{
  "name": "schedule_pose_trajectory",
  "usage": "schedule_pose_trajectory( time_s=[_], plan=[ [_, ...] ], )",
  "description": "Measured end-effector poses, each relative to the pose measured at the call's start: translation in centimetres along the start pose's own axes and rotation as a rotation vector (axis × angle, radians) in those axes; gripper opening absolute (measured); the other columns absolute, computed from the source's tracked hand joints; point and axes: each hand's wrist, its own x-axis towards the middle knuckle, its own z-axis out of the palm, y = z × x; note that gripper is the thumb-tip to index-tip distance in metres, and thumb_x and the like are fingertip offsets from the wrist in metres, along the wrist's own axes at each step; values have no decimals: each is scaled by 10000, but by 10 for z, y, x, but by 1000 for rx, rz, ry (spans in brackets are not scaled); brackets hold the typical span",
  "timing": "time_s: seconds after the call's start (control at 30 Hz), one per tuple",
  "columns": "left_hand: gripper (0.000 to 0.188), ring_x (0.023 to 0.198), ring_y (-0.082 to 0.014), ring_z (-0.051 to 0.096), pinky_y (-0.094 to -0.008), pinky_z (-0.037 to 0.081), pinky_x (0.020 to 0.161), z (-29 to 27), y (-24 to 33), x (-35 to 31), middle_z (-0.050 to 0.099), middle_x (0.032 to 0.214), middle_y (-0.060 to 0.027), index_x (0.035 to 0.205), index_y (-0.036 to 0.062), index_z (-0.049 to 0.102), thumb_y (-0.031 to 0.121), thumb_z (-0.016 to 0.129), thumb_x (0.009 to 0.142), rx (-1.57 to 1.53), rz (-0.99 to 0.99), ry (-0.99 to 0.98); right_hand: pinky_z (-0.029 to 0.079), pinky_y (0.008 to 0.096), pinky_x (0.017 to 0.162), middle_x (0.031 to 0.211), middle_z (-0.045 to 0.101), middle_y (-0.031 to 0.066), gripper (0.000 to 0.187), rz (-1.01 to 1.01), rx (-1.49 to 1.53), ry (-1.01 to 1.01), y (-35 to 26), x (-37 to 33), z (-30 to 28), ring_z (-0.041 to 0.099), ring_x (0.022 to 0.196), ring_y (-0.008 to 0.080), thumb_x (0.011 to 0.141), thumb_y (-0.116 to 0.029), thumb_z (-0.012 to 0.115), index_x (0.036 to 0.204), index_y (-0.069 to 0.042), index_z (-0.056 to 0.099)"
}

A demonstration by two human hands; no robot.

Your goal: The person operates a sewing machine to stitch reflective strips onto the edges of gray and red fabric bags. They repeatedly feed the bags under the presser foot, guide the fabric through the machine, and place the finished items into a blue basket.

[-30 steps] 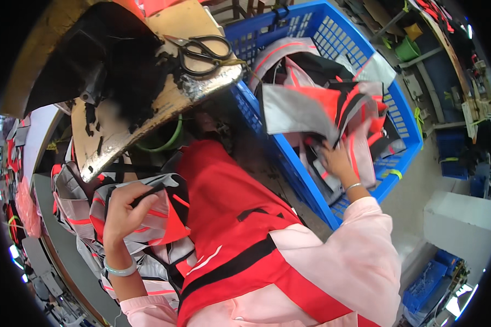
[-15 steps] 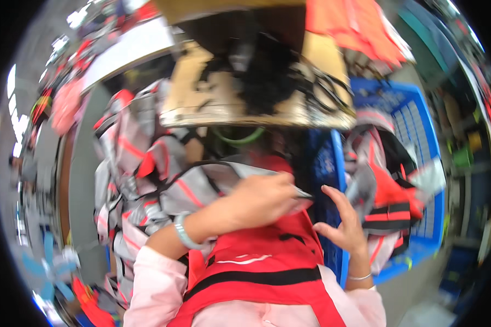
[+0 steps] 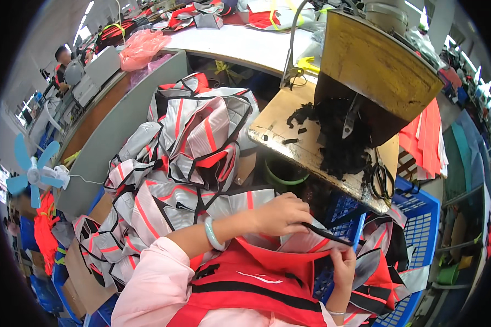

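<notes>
My left hand [image 3: 281, 216], with a pale bangle on the wrist, has its fingers closed on the black-edged upper border of a grey sewn fabric piece [image 3: 305, 241] with a red stripe. At that piece's right corner, my right hand [image 3: 342, 267] pinches the edge between thumb and fingers. The piece stretches leftward over my lap, joining or overlying a heap of similar grey fabric pieces [image 3: 207, 133] with red stripes and black binding. Under it lies the red apron [image 3: 245, 280] I wear; the cloth's lower part is partly hidden.
Ahead on the right is a wooden board [image 3: 278, 122] with black scraps [image 3: 338, 147], scissors [image 3: 382, 180] and a yellowed metal panel [image 3: 373, 71]. Blue baskets [image 3: 420, 223] holding more pieces stand at my right. A grey partition [image 3: 109, 131] and blue fan [image 3: 34, 171] are leftward.
My view has swung, so the board now sits farther right. My right hand, apart with fingers spread before, now grips the fabric's corner. The left still holds the piece, now more spread out.
</notes>
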Motion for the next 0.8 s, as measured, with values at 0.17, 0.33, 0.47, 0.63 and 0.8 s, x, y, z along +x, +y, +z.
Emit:
schedule_pose_trajectory(
  time_s=[0.17, 0.33, 0.47, 0.63, 0.8],
  plan=[
    [134, 829, -230, 590, -374, 414, 757, 26, 2, 20, 592, 791, -38, 775, 111, 626, 233, 679, 761, 275, -29, 116, 339, 367, 1051, 1234, 573, 165, 559, -651, -928, 255, -67, 22, 59, 512, 1189, 291, 822, -44, 633, 1344, 26, 445],
    [143, 822, -236, 591, -370, 406, 785, -3, -8, 21, 593, 780, -36, 800, 119, 637, 252, 680, 774, 248, -17, 57, 417, 432, 764, 853, 591, 142, 375, -652, -1065, -25, -58, 63, 83, 559, 833, 347, 700, -158, 748, 1019, -24, 603],
    [191, 954, -237, 590, -381, 388, 910, -22, -22, -2, 635, 916, -57, 928, 124, 675, 286, 672, 828, -45, -87, -252, 427, 408, 533, 683, 557, 114, 241, -672, -961, -274, -29, 61, 88, 558, 592, 304, 725, -219, 753, 785, -61, 581],
    [204, 1002, -221, 584, -403, 349, 995, -16, -43, -9, 643, 979, -46, 1014, 132, 679, 255, 666, 852, -210, -86, -249, 423, 354, 486, 629, 534, 99, 193, -453, -752, -320, -50, 57, 78, 552, 522, 259, 758, -181, 735, 758, -44, 599],
    [173, 754, -269, 620, -338, 489, 710, -36, -16, 26, 627, 808, -79, 934, 73, 694, 112, 656, 770, -167, -235, 126, 441, 270, 541, 758, 645, 107, 172, -379, -605, -236, -101, 87, 64, 587, 596, 165, 798, -113, 692, 940, -18, 678]
  ],
)
